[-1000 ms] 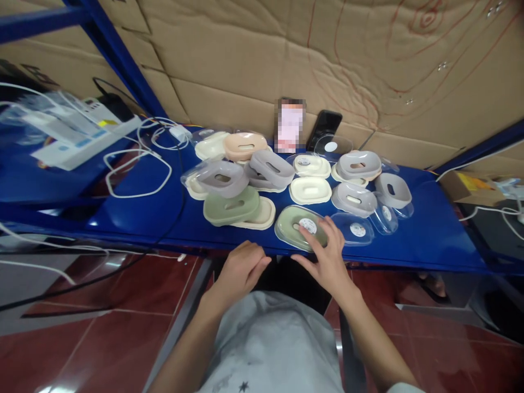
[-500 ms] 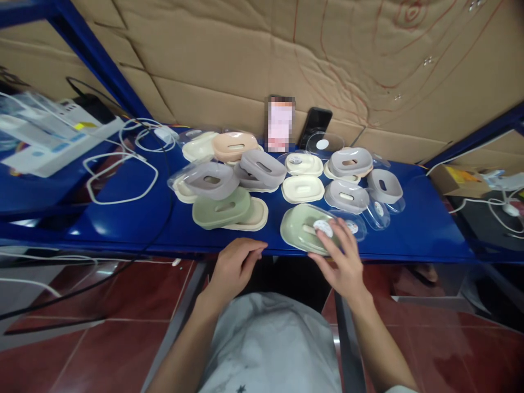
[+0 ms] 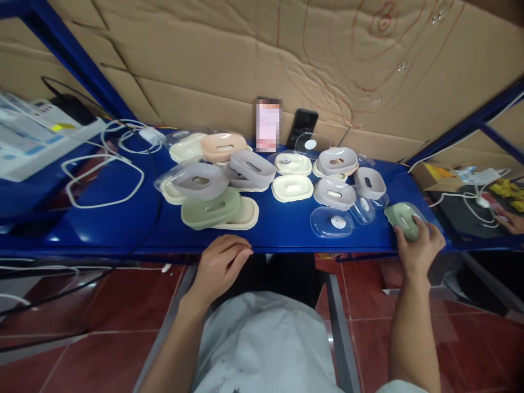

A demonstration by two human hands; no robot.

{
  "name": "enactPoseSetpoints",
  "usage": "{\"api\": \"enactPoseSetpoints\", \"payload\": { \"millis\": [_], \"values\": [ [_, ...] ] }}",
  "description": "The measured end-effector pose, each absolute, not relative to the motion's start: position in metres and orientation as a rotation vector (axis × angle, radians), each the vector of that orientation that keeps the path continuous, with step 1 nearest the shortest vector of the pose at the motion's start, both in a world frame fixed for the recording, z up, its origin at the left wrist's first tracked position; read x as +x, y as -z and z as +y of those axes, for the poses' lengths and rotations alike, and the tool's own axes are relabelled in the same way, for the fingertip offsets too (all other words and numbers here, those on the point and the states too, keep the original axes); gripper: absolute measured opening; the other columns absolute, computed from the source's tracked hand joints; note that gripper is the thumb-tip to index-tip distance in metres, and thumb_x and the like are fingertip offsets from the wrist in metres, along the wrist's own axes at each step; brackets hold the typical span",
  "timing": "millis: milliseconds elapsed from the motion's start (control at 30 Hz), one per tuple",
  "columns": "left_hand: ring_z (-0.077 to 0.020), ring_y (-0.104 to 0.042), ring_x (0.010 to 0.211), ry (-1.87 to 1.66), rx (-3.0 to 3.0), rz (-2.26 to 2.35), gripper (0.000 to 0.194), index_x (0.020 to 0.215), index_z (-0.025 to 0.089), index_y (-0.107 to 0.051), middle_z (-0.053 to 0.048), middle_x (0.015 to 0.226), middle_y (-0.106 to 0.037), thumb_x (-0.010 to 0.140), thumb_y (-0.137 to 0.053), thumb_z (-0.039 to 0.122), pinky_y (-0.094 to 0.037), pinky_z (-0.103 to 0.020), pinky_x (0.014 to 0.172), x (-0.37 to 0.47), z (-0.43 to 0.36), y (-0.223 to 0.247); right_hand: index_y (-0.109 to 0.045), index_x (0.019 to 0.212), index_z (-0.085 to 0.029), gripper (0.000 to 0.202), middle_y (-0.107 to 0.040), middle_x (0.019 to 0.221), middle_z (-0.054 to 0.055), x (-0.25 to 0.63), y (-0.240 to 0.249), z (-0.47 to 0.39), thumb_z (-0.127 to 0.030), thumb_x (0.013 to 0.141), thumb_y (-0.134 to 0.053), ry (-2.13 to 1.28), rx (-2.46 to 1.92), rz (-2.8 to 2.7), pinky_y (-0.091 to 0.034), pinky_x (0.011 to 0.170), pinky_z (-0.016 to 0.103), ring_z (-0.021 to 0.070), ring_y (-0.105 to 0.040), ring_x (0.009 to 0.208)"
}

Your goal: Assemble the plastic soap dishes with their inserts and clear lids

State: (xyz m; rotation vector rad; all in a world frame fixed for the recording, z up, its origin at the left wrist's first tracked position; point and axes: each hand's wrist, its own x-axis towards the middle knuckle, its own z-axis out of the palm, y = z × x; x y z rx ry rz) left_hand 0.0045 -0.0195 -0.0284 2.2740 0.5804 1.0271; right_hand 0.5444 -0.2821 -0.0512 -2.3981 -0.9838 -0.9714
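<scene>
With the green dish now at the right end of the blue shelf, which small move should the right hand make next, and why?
Probably lower the green dish flat and let go: the right hand holds it near the blue shelf front edge, apart from the others.

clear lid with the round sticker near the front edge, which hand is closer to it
Right. The right hand rests on a green soap dish just right of the clear lid; the left hand sits farther off at the shelf's front edge, to its left.
</scene>
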Motion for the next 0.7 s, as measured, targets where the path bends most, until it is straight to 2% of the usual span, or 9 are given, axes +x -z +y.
{"api": "enactPoseSetpoints", "payload": {
  "millis": [167, 233, 300, 433, 500, 533, 600, 700],
  "values": [
    [-0.0202, -0.071, 0.109, -1.063, 2.353, 0.667, 0.018, 0.099, 0.02, -0.077, -0.008, 0.116, -0.075, 0.107, -0.062, 0.018, -0.055, -0.034, 0.098, 0.006, -0.022, 0.028, -0.08, 0.122, -0.018, 0.087, -0.064, 0.115, 0.03, 0.575, 0.034, -0.26, -0.089, 0.073, -0.071, 0.825, -2.626, -0.812, -0.037, 0.076, 0.058, 0.0442, -0.057, 0.103],
    [-0.0226, -0.069, 0.117, -1.121, 2.381, 0.723, 0.012, 0.108, 0.021, -0.076, -0.01, 0.123, -0.073, 0.105, -0.065, 0.017, -0.054, -0.037, 0.103, 0.005, -0.021, 0.028, -0.082, 0.117, -0.02, 0.081, -0.064, 0.114, 0.03, 0.589, 0.028, -0.251, -0.088, 0.074, -0.072, 0.769, -2.707, -0.72, -0.033, 0.074, 0.058, 0.0443, -0.057, 0.102],
    [-0.0251, -0.069, 0.12, -1.187, 2.419, 0.786, 0.015, 0.115, 0.022, -0.074, -0.01, 0.126, -0.072, 0.103, -0.068, 0.015, -0.053, -0.041, 0.105, 0.004, -0.018, 0.029, -0.082, 0.114, -0.019, 0.077, -0.066, 0.112, 0.031, 0.595, 0.023, -0.244, -0.087, 0.078, -0.069, 0.763, -2.721, -0.695, -0.032, 0.074, 0.059, 0.0455, -0.058, 0.102],
    [-0.029, -0.07, 0.116, -1.156, 2.614, 0.944, 0.024, 0.126, 0.021, -0.071, -0.01, 0.124, -0.076, 0.103, -0.069, 0.015, -0.051, -0.044, 0.101, 0.001, -0.008, 0.036, -0.078, 0.124, -0.014, 0.074, -0.069, 0.12, 0.035, 0.551, 0.019, -0.227, -0.078, 0.094, -0.056, 0.934, -2.572, -0.793, -0.034, 0.086, 0.063, 0.0484, -0.061, 0.114],
    [-0.0308, -0.069, 0.116, -1.063, 2.713, 0.994, 0.03, 0.132, 0.021, -0.069, -0.01, 0.126, -0.077, 0.103, -0.069, 0.016, -0.05, -0.044, 0.098, 0.001, -0.005, 0.04, -0.073, 0.129, -0.013, 0.063, -0.073, 0.121, 0.031, 0.497, 0.019, -0.217, -0.064, 0.105, -0.047, 0.984, -2.348, -1.032, -0.039, 0.094, 0.059, 0.0436, -0.065, 0.118],
    [-0.0314, -0.068, 0.116, -1.031, 2.739, 1.002, 0.031, 0.133, 0.02, -0.069, -0.01, 0.127, -0.078, 0.103, -0.068, 0.015, -0.05, -0.044, 0.097, 0.002, -0.004, 0.042, -0.071, 0.132, -0.015, 0.052, -0.075, 0.123, 0.026, 0.465, 0.019, -0.211, -0.053, 0.109, -0.044, 0.876, -2.25, -1.22, -0.043, 0.097, 0.054, 0.0384, -0.068, 0.119],
    [-0.0312, -0.067, 0.114, -1.026, 2.738, 0.98, 0.028, 0.129, 0.02, -0.072, -0.009, 0.124, -0.079, 0.102, -0.067, 0.011, -0.05, -0.044, 0.097, 0.005, -0.006, 0.043, -0.069, 0.134, -0.022, 0.036, -0.076, 0.13, 0.016, 0.402, 0.02, -0.2, -0.04, 0.11, -0.051, 0.632, -2.13, -1.533, -0.044, 0.104, 0.048, 0.0324, -0.068, 0.125],
    [-0.0282, -0.068, 0.111, -1.012, 2.692, 0.836, 0.025, 0.121, 0.021, -0.074, -0.006, 0.118, -0.081, 0.102, -0.066, 0.008, -0.051, -0.043, 0.097, 0.015, -0.013, 0.041, -0.064, 0.142, -0.025, 0.036, -0.073, 0.138, 0.012, 0.334, 0.024, -0.184, -0.035, 0.108, -0.06, 0.45, -2.038, -1.734, -0.042, 0.112, 0.046, 0.0299, -0.067, 0.131]
  ]
}}
